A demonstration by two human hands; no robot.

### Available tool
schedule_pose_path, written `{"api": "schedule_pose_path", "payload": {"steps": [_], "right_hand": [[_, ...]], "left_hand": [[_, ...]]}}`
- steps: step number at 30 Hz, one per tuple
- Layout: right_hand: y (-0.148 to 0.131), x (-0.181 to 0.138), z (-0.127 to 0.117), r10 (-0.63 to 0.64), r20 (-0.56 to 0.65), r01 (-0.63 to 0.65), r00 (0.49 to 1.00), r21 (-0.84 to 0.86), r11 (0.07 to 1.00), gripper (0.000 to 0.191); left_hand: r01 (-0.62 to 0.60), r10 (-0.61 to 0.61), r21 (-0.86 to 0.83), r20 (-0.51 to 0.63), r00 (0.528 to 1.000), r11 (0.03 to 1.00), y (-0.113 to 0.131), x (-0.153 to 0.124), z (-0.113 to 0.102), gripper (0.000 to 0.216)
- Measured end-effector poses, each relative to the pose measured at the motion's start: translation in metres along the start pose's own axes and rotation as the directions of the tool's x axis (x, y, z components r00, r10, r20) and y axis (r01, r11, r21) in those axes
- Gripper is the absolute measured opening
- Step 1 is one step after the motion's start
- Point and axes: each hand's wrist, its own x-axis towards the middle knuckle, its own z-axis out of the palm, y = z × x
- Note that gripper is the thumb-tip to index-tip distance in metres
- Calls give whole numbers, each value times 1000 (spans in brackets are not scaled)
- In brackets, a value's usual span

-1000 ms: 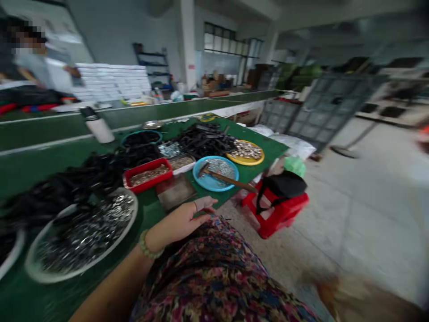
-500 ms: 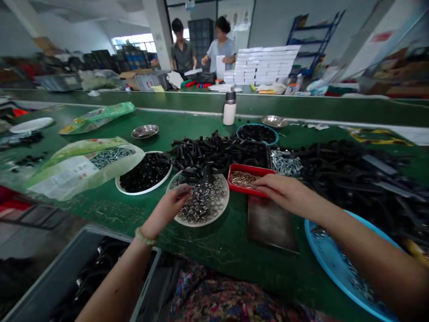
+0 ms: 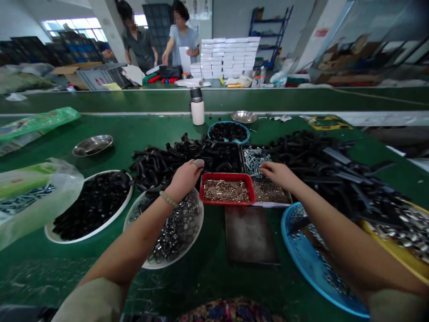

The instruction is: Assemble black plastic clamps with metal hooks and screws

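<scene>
My left hand is over the near edge of a pile of black plastic parts, just left of a red tray. Its fingers are curled together, and whatever they hold is hidden. My right hand reaches to the silver screws, thumb and fingertips pinched at their near right edge. I cannot make out what is between them. Small copper-coloured pins fill the red tray. Beneath my left forearm sits a white bowl of metal rings.
Left stand a white bowl of black parts and a plastic bag of screws. A blue basin lies under my right forearm, near a dark metal plate. Behind are a bottle and two people across the bench.
My left hand has moved from the ring bowl forward to the black parts. My right hand has left the red tray for the silver screws. The view has turned right.
</scene>
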Motion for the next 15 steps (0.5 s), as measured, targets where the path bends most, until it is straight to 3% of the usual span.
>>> {"api": "schedule_pose_path", "payload": {"steps": [3, 7, 11, 15], "right_hand": [[5, 27, 10, 65, 55, -57, 996, -142, 988, 23], [-8, 51, 28, 68, 78, -54, 995, -175, 983, 22], [-16, 58, 37, 65, 66, -53, 996, -175, 983, 21], [-12, 55, 35, 108, 24, -103, 994, -141, 985, 22]], "left_hand": [[-69, 57, 77, 151, 987, 995, 36, 57, 16, 26], [-50, -12, 171, 345, 938, 984, 72, 108, 51, 26], [-35, -52, 198, 418, 907, 979, 76, 118, 66, 28], [-59, -32, 202, 421, 906, 978, 69, 112, 39, 38]]}}
